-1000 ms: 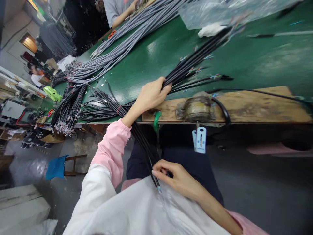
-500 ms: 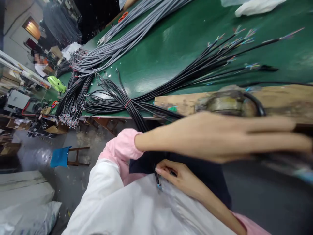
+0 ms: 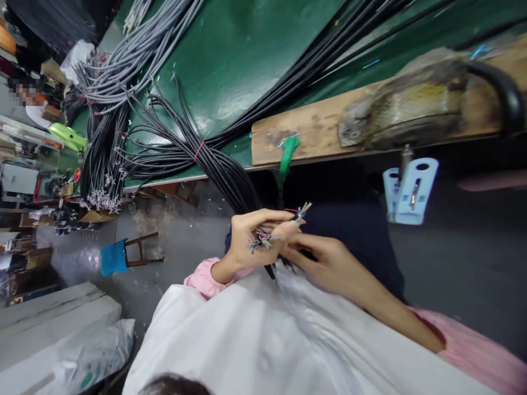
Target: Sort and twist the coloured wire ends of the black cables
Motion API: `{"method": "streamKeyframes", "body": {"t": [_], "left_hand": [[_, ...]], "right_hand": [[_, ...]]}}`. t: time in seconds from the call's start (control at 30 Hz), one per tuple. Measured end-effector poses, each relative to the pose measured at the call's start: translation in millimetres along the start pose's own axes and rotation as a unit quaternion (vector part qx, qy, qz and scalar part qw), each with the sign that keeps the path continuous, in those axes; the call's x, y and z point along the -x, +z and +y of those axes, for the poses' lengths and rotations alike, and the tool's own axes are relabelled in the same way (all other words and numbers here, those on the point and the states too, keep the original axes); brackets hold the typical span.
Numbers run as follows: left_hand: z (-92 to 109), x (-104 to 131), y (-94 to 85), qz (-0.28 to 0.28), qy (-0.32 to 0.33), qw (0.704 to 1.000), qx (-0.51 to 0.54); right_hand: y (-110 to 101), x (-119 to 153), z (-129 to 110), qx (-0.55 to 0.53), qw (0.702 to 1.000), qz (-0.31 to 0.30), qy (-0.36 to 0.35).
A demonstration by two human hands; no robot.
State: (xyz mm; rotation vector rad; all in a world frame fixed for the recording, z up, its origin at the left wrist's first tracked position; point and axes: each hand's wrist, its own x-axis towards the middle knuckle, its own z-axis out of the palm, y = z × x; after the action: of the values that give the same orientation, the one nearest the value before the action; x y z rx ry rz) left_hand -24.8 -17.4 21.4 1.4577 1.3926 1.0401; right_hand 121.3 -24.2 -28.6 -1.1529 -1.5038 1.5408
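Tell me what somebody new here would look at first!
Probably the big bundle of black cables, tied with a red band, spilling over the near edge of the green table. Next, the bright little wires poking out of the left hand, close beside the right hand. A pale blue clip also stands out, hanging below the front edge of the wooden board.

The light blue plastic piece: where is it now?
The light blue plastic piece is at right in the head view, just below the wooden board's edge.
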Motion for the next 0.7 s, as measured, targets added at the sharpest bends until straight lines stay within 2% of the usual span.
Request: {"method": "streamKeyframes", "body": {"t": [0.07, 0.13, 0.2, 0.37, 0.5, 0.6, 0.7], "left_hand": [[3, -1, -0.4, -0.025, -0.008, 0.999, 0.023], [7, -4, -2.0, -0.049, 0.023, 0.998, 0.015], [10, -7, -3.3, -0.069, 0.052, 0.996, -0.014], [12, -10, 0.0, -0.09, 0.105, 0.989, -0.054], [8, -11, 10.8, -0.087, 0.137, 0.985, -0.063], [-2, -10, 21.6, -0.082, 0.128, 0.984, -0.093], [-13, -8, 29.8, -0.075, 0.108, 0.983, -0.128]], "right_hand": [[-10, 2, -7, -0.02, 0.998, 0.06, -0.009], [-18, 5, -15, -0.04, 0.99, 0.131, -0.017], [-22, 7, -23, -0.061, 0.982, 0.174, -0.023], [-24, 11, -41, -0.1, 0.975, 0.195, -0.047], [-24, 15, -48, -0.086, 0.967, 0.233, -0.055], [-27, 17, -51, -0.057, 0.957, 0.282, -0.045], [-34, 19, -53, 0.005, 0.955, 0.293, -0.049]]}}
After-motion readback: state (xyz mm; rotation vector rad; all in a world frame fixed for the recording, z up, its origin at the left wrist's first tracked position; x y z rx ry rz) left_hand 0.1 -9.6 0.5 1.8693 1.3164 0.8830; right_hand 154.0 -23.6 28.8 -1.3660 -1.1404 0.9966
